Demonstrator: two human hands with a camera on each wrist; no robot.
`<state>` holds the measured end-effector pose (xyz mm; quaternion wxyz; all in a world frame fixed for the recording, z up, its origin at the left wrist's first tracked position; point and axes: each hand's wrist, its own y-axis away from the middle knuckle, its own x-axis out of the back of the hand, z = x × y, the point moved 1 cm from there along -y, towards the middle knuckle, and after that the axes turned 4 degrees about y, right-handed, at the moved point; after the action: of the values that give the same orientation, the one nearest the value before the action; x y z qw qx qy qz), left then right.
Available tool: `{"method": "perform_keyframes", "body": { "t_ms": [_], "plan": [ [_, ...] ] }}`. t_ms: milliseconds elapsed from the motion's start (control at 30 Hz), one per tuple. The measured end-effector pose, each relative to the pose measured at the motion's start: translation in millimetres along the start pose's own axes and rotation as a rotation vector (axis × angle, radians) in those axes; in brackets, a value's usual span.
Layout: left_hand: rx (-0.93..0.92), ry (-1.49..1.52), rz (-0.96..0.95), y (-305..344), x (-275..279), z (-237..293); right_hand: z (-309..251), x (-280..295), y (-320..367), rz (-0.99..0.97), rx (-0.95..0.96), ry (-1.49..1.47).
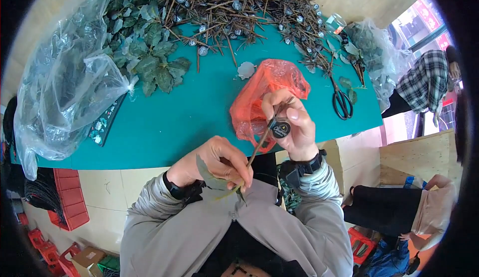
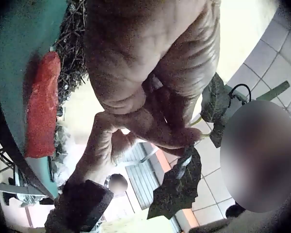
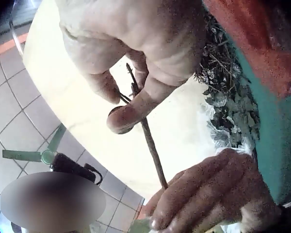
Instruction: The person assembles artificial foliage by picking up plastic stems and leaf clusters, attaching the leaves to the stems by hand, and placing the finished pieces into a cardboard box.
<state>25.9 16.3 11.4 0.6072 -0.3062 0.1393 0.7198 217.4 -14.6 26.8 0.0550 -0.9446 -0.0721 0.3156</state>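
Observation:
My right hand (image 1: pixel 288 122) pinches the upper end of a thin brown stem (image 1: pixel 258 147), where a round black tag (image 1: pixel 281 129) hangs beside the fingers. In the right wrist view the thumb and fingers (image 3: pixel 136 104) close on that stem (image 3: pixel 153 148). My left hand (image 1: pixel 219 163) grips the stem's lower end together with dark green fabric leaves (image 1: pixel 209 177), just above my lap. The left wrist view shows those leaves (image 2: pixel 179 184) below the curled fingers (image 2: pixel 160 121). Both hands are in front of the table's near edge.
A teal table (image 1: pixel 164 122) carries a pile of tagged brown stems (image 1: pixel 249 7), loose green leaves (image 1: pixel 144 47), a clear plastic bag (image 1: pixel 65 87), an orange-red bag (image 1: pixel 264 92) and black scissors (image 1: pixel 342 102). Red crates (image 1: pixel 67 197) sit lower left. Other people sit at right.

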Motion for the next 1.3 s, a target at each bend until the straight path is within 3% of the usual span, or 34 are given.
{"method": "perform_keyframes", "body": {
  "t_ms": [200, 300, 467, 567, 667, 833, 967, 1100, 1200, 1267, 1300],
  "plan": [
    [-0.066, 0.011, 0.056, 1, 1, -4, 0, -14, 8, 0.194, -0.008, -0.078],
    [-0.075, -0.146, 0.070, 0, 0, -1, 1, -15, 10, 0.273, -0.002, -0.044],
    [-0.011, -0.236, 0.047, 2, -2, 2, 4, -13, 12, 0.274, 0.001, -0.063],
    [-0.166, -0.354, 0.026, -2, -3, -1, 9, -13, 14, 0.295, 0.034, -0.009],
    [-0.105, -0.445, -0.005, -1, -2, -4, 2, -23, 17, 0.305, 0.000, -0.079],
    [-0.148, -0.366, 0.037, -5, -14, -8, -7, -22, 23, 0.259, -0.038, -0.148],
    [-0.093, -0.357, 0.001, -9, -11, -8, -28, -18, 30, 0.207, -0.030, -0.007],
    [-0.176, -0.448, 0.176, -1, -6, -11, -81, -20, 43, 0.255, -0.063, 0.543],
    [-0.135, -0.418, 0.477, 8, -1, -13, -120, -21, 48, 0.274, -0.293, 0.972],
    [-0.029, -0.331, 0.757, 7, 2, -14, -117, -2, 49, 0.318, -0.361, 1.144],
    [-0.029, -0.328, 0.789, 7, 5, -14, -109, 3, 44, 0.288, -0.374, 1.133]
  ]
}}
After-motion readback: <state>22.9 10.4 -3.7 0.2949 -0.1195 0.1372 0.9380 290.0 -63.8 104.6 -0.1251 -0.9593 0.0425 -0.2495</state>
